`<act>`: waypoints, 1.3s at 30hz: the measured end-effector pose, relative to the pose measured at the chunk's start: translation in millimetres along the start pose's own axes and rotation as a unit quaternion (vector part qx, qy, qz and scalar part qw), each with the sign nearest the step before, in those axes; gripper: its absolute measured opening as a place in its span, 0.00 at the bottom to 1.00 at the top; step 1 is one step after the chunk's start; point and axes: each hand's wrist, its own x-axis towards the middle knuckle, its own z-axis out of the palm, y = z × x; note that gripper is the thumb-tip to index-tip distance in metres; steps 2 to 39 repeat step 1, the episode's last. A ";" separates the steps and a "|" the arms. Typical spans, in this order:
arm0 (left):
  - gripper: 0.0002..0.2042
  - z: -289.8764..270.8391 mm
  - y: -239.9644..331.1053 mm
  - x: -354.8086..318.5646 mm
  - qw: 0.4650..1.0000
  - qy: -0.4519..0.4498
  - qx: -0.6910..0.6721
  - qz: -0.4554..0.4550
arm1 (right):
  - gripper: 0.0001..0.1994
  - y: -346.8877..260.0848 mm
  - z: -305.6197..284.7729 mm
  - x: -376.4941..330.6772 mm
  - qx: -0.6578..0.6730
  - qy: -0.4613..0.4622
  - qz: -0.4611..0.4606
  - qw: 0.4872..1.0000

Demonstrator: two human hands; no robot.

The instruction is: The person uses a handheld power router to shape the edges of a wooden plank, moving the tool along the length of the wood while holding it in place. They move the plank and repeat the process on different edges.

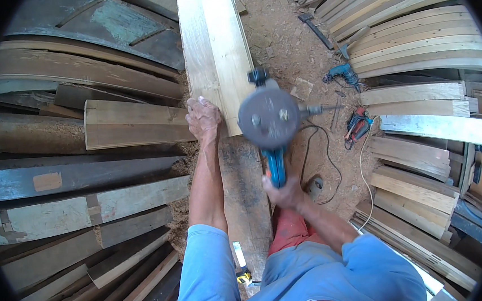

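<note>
Two pale wooden boards (204, 46) lie side by side, running away from me on a darker wooden bench plank (244, 190). My left hand (203, 118), fingers bent, grips the near left end of the pale boards. In my right hand (285, 191) is the blue handle of a handheld power tool (269, 114), my fingers wrapped round it. This tool has a round grey housing and a black knob at its far side. It is over the right side of the boards' near end, hiding part of them; whether it touches them I cannot tell.
Stacked timber (48, 216) lines the left, and more stacked boards (408, 47) stand at the right. On the sawdust-covered floor lie a hammer (316, 31), a blue drill (341, 77), a red power tool (357, 125) and a black cable (333, 166). A yellow-black tool (243, 276) rests near me.
</note>
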 end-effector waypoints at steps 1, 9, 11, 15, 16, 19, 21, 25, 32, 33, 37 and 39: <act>0.21 4.5 -1.9 1.5 1.000 0.003 0.000 -0.001 | 0.46 -7.5 -3.0 -10.4 0.008 -0.011 -0.021 1.000; 0.21 4.5 -1.9 1.5 1.000 0.003 0.000 -0.001 | 0.46 -7.5 -3.0 -10.4 0.008 -0.011 -0.021 1.000; 0.21 4.5 -1.9 1.5 1.000 0.003 0.000 -0.001 | 0.46 -7.5 -3.0 -10.4 0.008 -0.011 -0.021 1.000; 0.21 4.5 -1.9 1.5 1.000 0.003 0.000 -0.001 | 0.46 -7.5 -3.0 -10.4 0.008 -0.011 -0.021 1.000; 0.21 4.5 -1.9 1.5 1.000 0.003 0.000 -0.001 | 0.46 -7.5 -3.0 -10.4 0.008 -0.011 -0.021 1.000; 0.21 4.5 -1.9 1.5 1.000 0.003 0.000 -0.001 | 0.46 -7.5 -3.0 -10.4 0.008 -0.011 -0.021 1.000; 0.21 4.5 -1.9 1.5 1.000 0.003 0.000 -0.001 | 0.46 -7.5 -3.0 -10.4 0.008 -0.011 -0.021 1.000; 0.21 4.5 -1.9 1.5 1.000 0.003 0.000 -0.001 | 0.46 -7.5 -3.0 -10.4 0.008 -0.011 -0.021 1.000; 0.21 4.5 -1.9 1.5 1.000 0.003 0.000 -0.001 | 0.46 -7.5 -3.0 -10.4 0.008 -0.011 -0.021 1.000; 0.21 4.5 -1.9 1.5 1.000 0.003 0.000 -0.001 | 0.46 -7.5 -3.0 -10.4 0.008 -0.011 -0.021 1.000; 0.21 4.5 -1.9 1.5 1.000 0.003 0.000 -0.001 | 0.46 -7.5 -3.0 -10.4 0.008 -0.011 -0.021 1.000; 0.21 4.5 -1.9 1.5 1.000 0.003 0.000 -0.001 | 0.46 -7.5 -3.0 -10.4 0.008 -0.011 -0.021 1.000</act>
